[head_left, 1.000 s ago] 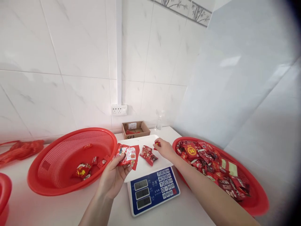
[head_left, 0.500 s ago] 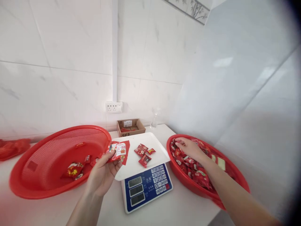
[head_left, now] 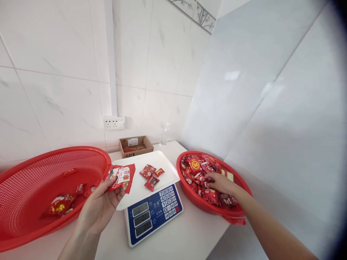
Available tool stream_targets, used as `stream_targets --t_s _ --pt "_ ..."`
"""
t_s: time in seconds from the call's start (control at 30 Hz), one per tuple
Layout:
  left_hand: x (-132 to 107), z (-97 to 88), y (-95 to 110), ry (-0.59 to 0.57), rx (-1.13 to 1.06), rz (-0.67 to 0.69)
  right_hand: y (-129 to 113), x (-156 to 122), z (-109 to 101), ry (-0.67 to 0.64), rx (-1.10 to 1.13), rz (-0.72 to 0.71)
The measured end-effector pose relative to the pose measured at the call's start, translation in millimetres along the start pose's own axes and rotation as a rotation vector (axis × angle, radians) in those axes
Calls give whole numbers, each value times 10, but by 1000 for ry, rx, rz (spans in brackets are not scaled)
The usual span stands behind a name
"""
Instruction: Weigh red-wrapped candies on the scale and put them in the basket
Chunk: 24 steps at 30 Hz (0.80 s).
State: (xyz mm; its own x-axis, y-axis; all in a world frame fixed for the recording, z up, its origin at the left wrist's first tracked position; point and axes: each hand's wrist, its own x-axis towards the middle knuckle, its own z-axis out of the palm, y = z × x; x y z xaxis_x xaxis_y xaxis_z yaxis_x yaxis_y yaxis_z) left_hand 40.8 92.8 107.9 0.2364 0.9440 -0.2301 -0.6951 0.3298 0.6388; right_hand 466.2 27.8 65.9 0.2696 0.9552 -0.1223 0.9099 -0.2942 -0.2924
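Note:
In my left hand (head_left: 104, 198) is a red candy packet (head_left: 122, 177) with a white printed panel, pinched between thumb and fingers over the left edge of the scale's white tray (head_left: 132, 198). Several small red wrapped candies (head_left: 148, 172) lie on that tray. My right hand (head_left: 221, 182) is down in the right red basket (head_left: 187, 193), touching the heaped red candies (head_left: 194, 165). Its thumb and fingertips look apart, with nothing plainly held; some fingers are hidden.
A large red mesh basket (head_left: 24, 180) at the left holds a few packets (head_left: 61, 205). The scale's blue keypad panel (head_left: 154, 215) faces me. Behind stand a small cardboard box (head_left: 136, 146) and a clear bottle (head_left: 164, 135), near the tiled wall (head_left: 130, 104).
The view has turned right, so things sit further left. My right hand has moved from the basket's far left side toward its middle. My left hand still holds the packet.

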Motion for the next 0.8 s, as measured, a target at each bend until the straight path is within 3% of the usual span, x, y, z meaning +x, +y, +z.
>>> stream_targets --t_s 0.3,0.6,0.7,0.8 --pt "53 -41 -8 -26 16 0 29 -161 -111 -25 39 70" --pt "60 -41 -21 -50 32 13 112 -137 -128 142 47 79" --pt "59 -28 -19 -45 30 12 61 -162 -143 185 101 63" --pt "66 -33 -21 -33 22 2 43 -174 -157 202 305 51"
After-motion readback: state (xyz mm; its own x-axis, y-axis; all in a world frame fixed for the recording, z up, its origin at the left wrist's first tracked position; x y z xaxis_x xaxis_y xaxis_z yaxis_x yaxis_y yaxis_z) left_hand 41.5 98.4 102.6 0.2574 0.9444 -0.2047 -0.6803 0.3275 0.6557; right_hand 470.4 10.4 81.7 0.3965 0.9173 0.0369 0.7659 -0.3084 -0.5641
